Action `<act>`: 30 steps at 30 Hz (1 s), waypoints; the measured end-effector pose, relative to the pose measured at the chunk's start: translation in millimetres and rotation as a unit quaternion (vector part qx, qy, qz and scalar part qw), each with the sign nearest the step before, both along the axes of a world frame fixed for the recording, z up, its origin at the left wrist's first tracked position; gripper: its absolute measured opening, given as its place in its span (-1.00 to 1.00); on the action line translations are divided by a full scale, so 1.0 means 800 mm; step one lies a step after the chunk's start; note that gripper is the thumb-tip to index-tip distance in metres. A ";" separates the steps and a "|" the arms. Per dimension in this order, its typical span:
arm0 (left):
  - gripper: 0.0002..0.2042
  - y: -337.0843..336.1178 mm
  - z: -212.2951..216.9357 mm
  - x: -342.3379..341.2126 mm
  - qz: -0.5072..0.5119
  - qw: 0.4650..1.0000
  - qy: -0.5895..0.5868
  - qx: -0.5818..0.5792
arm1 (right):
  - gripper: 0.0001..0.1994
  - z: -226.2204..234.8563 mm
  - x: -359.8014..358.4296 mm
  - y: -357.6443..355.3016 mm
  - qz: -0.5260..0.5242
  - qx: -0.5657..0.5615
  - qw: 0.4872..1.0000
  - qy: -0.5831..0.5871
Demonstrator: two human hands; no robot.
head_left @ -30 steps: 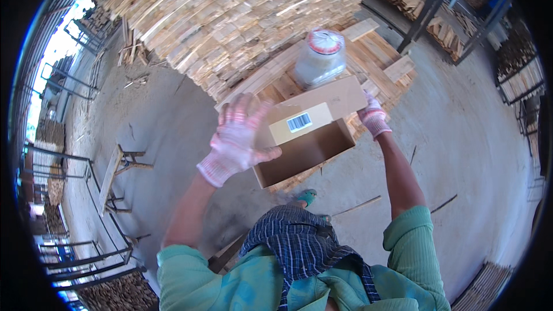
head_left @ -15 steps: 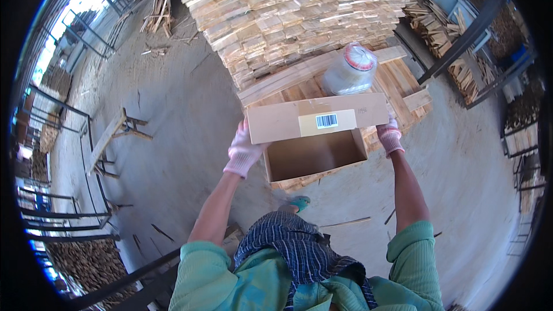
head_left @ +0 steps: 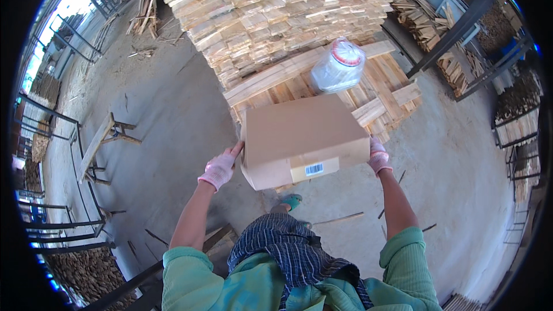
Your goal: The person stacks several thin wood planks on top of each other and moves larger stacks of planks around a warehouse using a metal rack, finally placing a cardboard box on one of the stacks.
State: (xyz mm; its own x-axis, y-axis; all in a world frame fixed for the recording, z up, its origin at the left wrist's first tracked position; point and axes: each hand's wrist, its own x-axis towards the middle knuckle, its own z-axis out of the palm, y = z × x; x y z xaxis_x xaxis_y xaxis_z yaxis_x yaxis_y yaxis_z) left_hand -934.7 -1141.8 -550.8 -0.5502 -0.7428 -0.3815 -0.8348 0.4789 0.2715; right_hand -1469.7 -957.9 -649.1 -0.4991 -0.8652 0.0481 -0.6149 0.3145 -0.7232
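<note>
A brown cardboard box lid (head_left: 299, 129) with a barcode label on its near side sits down over its cardboard box, hiding the inside. My left hand (head_left: 220, 168), in a pale pink knit glove, grips the lid's left end with its fingertips. At the right end, my right hand (head_left: 378, 155), gloved alike, holds the lid's edge; part of its fingers is hidden. The box rests at the near side of a platform of wooden boards (head_left: 276, 95). Just beyond it on the boards stands a clear plastic-wrapped bundle (head_left: 339, 68) with a red ring on top.
A tall stack of sawn boards (head_left: 276, 17) rises behind the platform. To the left a wooden sawhorse bench (head_left: 103, 138) stands on the concrete floor. Loose wood strips (head_left: 340, 219) lie near my feet. A dark metal post (head_left: 452, 29) slants at the right, beside piled offcuts (head_left: 426, 26).
The lid has come down over the open box, covering its opening, and its top now faces up. Both hands have lowered with it. The view has shifted slightly.
</note>
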 end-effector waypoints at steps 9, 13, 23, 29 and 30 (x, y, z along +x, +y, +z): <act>-0.37 0.018 -0.064 0.023 0.448 0.782 0.330 0.281 | -0.24 0.005 0.098 0.076 -0.235 -0.012 0.792 -0.563; -0.25 0.023 -0.071 -0.006 0.405 0.800 0.304 0.323 | -0.25 0.037 0.118 0.065 -0.251 0.024 0.876 -0.410; -0.18 0.023 -0.119 -0.093 0.427 0.700 0.412 0.397 | -0.28 0.034 0.109 0.026 -0.114 0.082 0.900 -0.412; -0.20 0.013 -0.129 -0.077 0.457 0.668 0.436 0.394 | -0.31 0.040 0.131 0.010 -0.131 0.015 0.843 -0.521; -0.21 0.010 -0.133 -0.073 0.452 0.670 0.444 0.387 | -0.31 0.041 0.132 0.007 -0.122 -0.001 0.837 -0.533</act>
